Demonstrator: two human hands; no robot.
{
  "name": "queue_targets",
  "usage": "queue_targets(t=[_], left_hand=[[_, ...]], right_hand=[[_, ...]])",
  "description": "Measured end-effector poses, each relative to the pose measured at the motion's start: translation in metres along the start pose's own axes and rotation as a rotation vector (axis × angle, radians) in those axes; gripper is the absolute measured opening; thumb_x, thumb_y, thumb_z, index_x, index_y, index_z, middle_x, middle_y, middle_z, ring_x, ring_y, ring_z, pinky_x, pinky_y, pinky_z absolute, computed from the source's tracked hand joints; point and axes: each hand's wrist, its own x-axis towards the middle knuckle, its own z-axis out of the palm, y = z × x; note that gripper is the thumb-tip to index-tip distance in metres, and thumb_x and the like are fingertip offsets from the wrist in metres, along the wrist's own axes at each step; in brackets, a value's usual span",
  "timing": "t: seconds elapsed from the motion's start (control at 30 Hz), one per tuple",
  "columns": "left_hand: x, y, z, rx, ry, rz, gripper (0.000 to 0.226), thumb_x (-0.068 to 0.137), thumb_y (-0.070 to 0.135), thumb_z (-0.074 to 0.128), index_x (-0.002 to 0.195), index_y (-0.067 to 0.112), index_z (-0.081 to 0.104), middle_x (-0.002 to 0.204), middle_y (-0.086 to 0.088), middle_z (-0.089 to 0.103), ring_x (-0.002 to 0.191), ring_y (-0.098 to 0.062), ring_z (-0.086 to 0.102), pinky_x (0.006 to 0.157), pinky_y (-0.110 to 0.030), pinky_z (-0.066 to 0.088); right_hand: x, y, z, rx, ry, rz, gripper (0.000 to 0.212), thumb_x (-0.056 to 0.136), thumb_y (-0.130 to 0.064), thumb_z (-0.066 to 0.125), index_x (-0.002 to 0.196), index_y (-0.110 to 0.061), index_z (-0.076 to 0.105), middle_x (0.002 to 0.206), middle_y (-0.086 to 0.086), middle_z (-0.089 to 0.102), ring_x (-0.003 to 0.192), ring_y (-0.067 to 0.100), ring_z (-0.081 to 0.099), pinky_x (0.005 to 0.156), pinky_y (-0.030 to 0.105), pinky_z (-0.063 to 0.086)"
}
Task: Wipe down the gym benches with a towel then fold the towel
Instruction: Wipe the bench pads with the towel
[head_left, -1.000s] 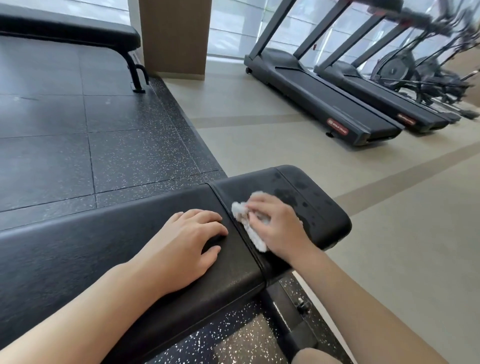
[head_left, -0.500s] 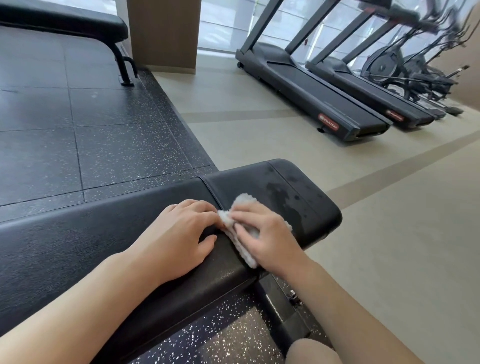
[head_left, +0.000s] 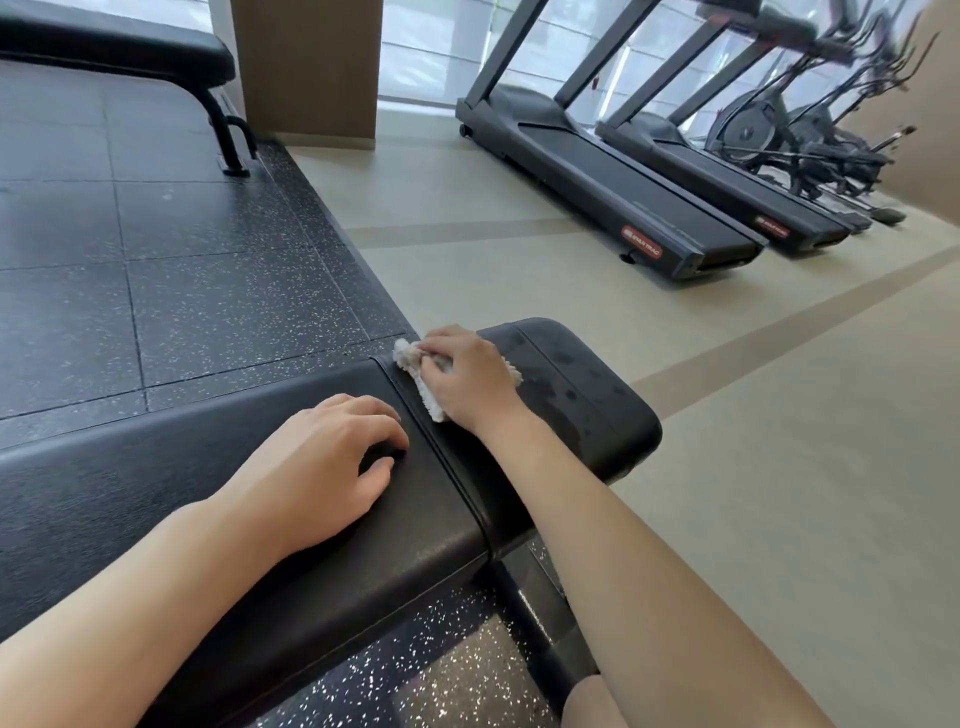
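Speckled black rubber flooring (head_left: 171, 291) covered the left part of the gym, and a second bench (head_left: 119, 49) stood on it at the far left, well apart from the work area. Across the foreground lay the black padded bench (head_left: 218, 499), its long pad meeting a shorter end pad at a seam. The left hand (head_left: 317, 467) rested palm down on the long pad just left of that seam, fingers loosely curled, grasping nothing. Immediately right of the seam, the right hand (head_left: 467, 379) pressed a small white towel (head_left: 410, 364) flat against the end pad, fingers closed over the cloth; towel edges projected past the hand on both sides. Damp patches were visible on the end pad (head_left: 576, 395) to the right of the towel. Beige flooring (head_left: 779, 467) extended to the right. Two treadmills (head_left: 613, 182) stood side by side at the upper right, with further machines (head_left: 789, 135) beyond them.
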Motion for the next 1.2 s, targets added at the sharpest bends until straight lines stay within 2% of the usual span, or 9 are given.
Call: queue_targets(t=[0.1,0.2,0.3,0.43,0.6,0.77,0.97,1.07,1.2], left_hand=[[0.0,-0.001,-0.003,-0.024,0.052,-0.027,0.026,0.086,0.035,0.053,0.104,0.036,0.073,0.117,0.022,0.065,0.113,-0.01,0.059,0.101,-0.036,0.049],[-0.001,0.005,0.0,-0.035,0.038,0.016,0.027,0.086,0.041,0.05,0.104,0.038,0.071,0.115,0.024,0.063,0.111,-0.008,0.059,0.099,-0.037,0.05],[-0.001,0.012,0.007,-0.013,-0.026,0.079,0.035,0.088,0.049,0.047,0.114,0.04,0.069,0.125,0.026,0.06,0.119,-0.005,0.057,0.105,-0.036,0.048],[0.0,0.015,0.015,0.008,-0.057,0.086,0.047,0.089,0.056,0.041,0.126,0.041,0.066,0.135,0.023,0.056,0.128,-0.006,0.053,0.111,-0.037,0.043],[0.009,0.019,0.022,0.027,-0.042,0.079,0.05,0.087,0.06,0.036,0.123,0.043,0.067,0.14,0.019,0.055,0.133,-0.01,0.051,0.112,-0.04,0.042],[0.014,0.023,0.021,0.011,-0.038,0.072,0.036,0.09,0.051,0.047,0.118,0.043,0.068,0.134,0.023,0.057,0.128,-0.009,0.05,0.11,-0.038,0.044],[0.012,0.018,0.022,0.008,-0.029,0.079,0.036,0.089,0.052,0.049,0.119,0.044,0.068,0.136,0.023,0.056,0.131,-0.008,0.049,0.112,-0.037,0.041],[0.016,0.017,0.024,0.02,-0.013,0.085,0.032,0.089,0.051,0.05,0.116,0.044,0.067,0.131,0.025,0.055,0.125,-0.009,0.05,0.108,-0.038,0.043],[0.017,0.017,0.027,0.014,-0.008,0.084,0.03,0.089,0.049,0.051,0.115,0.044,0.066,0.13,0.025,0.055,0.125,-0.009,0.049,0.108,-0.037,0.043]], right_hand=[[-0.044,-0.009,-0.009,0.07,-0.058,-0.099,0.02,0.092,-0.011,0.064,0.106,-0.01,0.078,0.111,0.0,0.07,0.108,0.014,0.062,0.101,0.022,0.044],[-0.1,-0.006,-0.033,0.125,-0.096,-0.164,0.02,0.094,-0.008,0.065,0.11,-0.009,0.077,0.115,-0.002,0.069,0.111,0.011,0.061,0.103,0.024,0.044],[-0.124,0.021,-0.057,0.125,-0.124,-0.146,0.022,0.093,-0.007,0.067,0.113,-0.009,0.076,0.119,-0.003,0.069,0.115,0.009,0.062,0.106,0.027,0.045],[-0.088,0.061,-0.067,0.054,-0.065,-0.031,0.021,0.092,-0.009,0.068,0.11,-0.008,0.078,0.116,-0.003,0.07,0.113,0.011,0.064,0.106,0.029,0.047],[0.004,0.072,-0.046,-0.072,0.04,0.105,0.02,0.093,-0.013,0.062,0.106,-0.011,0.078,0.112,0.005,0.072,0.108,0.022,0.064,0.098,0.029,0.045],[0.049,0.056,-0.024,-0.15,-0.036,0.143,0.023,0.093,-0.013,0.055,0.096,-0.006,0.077,0.105,0.013,0.071,0.103,0.034,0.063,0.089,0.037,0.047],[-0.045,0.039,-0.041,-0.027,0.018,-0.034,0.02,0.094,-0.009,0.062,0.107,-0.01,0.077,0.112,0.002,0.07,0.107,0.017,0.061,0.099,0.024,0.042],[-0.102,0.036,-0.059,0.007,-0.037,-0.126,0.021,0.096,-0.008,0.061,0.112,-0.01,0.075,0.114,-0.004,0.067,0.11,0.011,0.06,0.102,0.022,0.042],[-0.114,0.055,-0.077,0.077,-0.096,-0.089,0.021,0.095,-0.005,0.066,0.112,-0.01,0.077,0.117,-0.006,0.069,0.115,0.011,0.063,0.105,0.022,0.044]])
